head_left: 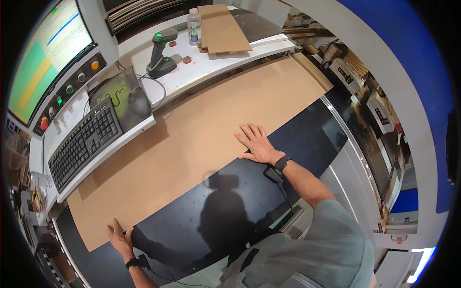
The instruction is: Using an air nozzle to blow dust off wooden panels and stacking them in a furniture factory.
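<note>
In the middle of the frame, a black tabletop [314,129] dotted with small holes is partly covered by a long brown board [192,149], which is laid slantwise from the lower left to the upper right. Behind it, a white tabletop [192,80] is seen across the upper left, with a lit monitor [53,53] mounted at its far left. Two smaller brown boards [224,30] are stacked at the top centre. A black keyboard [86,144] is placed at the left, just beside a black-and-green mouse pad [114,92]. The right hand [260,147], right of centre, is spread wide and pressed flat on the long brown board at its near edge; nothing is gripped by it. The left hand [121,239], at the lower left, is held partly open, thumb and fingers parted, and rested on the same near edge close to the corner. At the upper left, a barcode scanner [158,55] is propped in its stand, a clear bottle [194,30] is stood near it, and a black mouse [139,102] is set on the pad
</note>
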A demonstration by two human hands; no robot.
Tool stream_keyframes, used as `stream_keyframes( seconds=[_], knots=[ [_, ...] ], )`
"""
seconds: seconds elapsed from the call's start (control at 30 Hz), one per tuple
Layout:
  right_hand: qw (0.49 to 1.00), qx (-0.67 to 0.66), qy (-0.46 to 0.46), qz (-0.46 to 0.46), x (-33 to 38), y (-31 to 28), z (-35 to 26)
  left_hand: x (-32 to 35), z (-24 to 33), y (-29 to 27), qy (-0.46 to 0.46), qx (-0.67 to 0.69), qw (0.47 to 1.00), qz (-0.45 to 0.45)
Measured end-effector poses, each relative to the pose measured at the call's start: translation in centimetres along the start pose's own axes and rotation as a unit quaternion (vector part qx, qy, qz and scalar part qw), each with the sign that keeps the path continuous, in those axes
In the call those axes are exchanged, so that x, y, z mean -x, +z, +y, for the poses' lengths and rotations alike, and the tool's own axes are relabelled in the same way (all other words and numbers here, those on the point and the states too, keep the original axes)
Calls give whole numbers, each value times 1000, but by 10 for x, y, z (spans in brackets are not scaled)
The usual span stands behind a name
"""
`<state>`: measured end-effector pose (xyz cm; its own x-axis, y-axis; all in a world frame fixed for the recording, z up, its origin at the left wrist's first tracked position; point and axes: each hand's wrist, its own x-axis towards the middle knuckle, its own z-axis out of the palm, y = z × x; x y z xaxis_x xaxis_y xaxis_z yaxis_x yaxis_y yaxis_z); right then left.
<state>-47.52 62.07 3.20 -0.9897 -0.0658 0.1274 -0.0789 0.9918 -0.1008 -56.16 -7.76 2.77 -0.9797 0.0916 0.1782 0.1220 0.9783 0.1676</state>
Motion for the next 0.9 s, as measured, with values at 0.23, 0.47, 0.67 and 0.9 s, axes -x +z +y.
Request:
stream_keyframes(
  seconds=[0.23, 0.47, 0.67, 0.9],
  knots=[
    [1000, 2, -1, -13, 2, -6, 39, 2, 39, 7, 31, -23, 999, 8],
    [1000, -11, -7, 5, 15, 6, 47, 9, 30, 12, 40, -8, 999, -11],
    [999, 38, 2, -8, 21, 19, 67, -6, 25, 27, 107, -5, 994, -2],
    [986, -81, -105, 97, 16, 0, 32, -17, 48, 7, 166, -74, 981, -69]
  ],
)
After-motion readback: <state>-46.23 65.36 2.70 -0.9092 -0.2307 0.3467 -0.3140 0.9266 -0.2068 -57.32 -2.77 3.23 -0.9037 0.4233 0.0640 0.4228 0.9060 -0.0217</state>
